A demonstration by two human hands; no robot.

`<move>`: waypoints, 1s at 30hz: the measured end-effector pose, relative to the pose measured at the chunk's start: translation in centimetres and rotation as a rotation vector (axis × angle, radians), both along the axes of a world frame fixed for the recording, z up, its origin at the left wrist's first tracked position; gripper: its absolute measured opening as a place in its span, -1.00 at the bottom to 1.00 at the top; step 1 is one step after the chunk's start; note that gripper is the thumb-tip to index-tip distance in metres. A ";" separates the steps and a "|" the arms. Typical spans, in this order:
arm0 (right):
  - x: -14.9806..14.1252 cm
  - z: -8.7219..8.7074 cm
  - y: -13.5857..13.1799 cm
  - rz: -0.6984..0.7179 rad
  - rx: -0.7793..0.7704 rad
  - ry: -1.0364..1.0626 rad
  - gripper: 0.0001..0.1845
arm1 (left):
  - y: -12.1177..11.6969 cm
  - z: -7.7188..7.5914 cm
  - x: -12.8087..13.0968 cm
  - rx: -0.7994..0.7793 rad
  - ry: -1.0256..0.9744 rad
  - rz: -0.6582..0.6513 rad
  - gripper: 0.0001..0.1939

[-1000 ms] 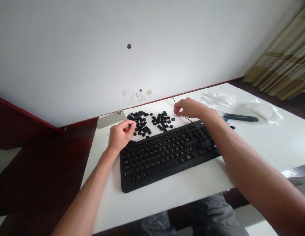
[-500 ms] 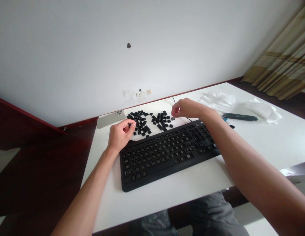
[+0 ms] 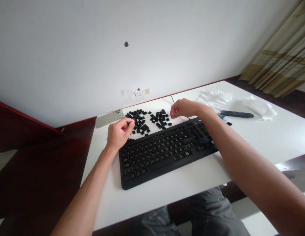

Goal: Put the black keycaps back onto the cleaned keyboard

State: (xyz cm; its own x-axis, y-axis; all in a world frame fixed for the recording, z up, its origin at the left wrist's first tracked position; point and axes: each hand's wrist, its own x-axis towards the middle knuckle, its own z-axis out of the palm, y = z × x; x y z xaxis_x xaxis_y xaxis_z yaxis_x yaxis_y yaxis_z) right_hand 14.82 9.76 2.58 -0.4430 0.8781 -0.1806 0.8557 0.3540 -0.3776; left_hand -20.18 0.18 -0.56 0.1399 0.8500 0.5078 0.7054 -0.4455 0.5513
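A black keyboard point(image 3: 152, 167) with bare key sockets lies aslant on the white table, its caps off. Behind it are two loose clusters of black keycaps: a left cluster point(image 3: 142, 127) and a right cluster point(image 3: 160, 118). My left hand point(image 3: 119, 133) hovers by the keyboard's far left corner, thumb and forefinger pinched on a small dark piece that looks like a keycap, mostly hidden by the fingers. Beyond the keyboard's far edge, right of the right cluster, my right hand point(image 3: 184, 108) is closed with a black keycap point(image 3: 171, 116) at its fingertips.
A phone point(image 3: 109, 118) rests at the table's back left corner. To the right lie crumpled clear plastic point(image 3: 216, 98), a dark folded bundle point(image 3: 237, 114) and a small blue item point(image 3: 221, 116). A cable point(image 3: 172, 99) runs toward the wall.
My right fingers have closed on the keycap that lay beside them and lifted it slightly. The left hand keeps its pinch, nearly still. The view has shifted slightly.
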 end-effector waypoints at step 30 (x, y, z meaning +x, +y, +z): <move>9.8 -0.7 -8.7 -0.087 -0.203 0.383 -0.57 | 0.3 0.1 -0.1 0.054 -0.014 -0.037 -0.75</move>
State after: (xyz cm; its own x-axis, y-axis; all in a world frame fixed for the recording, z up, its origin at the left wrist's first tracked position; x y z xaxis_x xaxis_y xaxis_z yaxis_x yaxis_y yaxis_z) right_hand 24.66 1.09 1.93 -0.4374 0.8789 -0.1905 0.6637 0.1725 -0.7279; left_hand -20.25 0.50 -0.49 0.1631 0.8157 0.5550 0.6800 -0.5005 0.5358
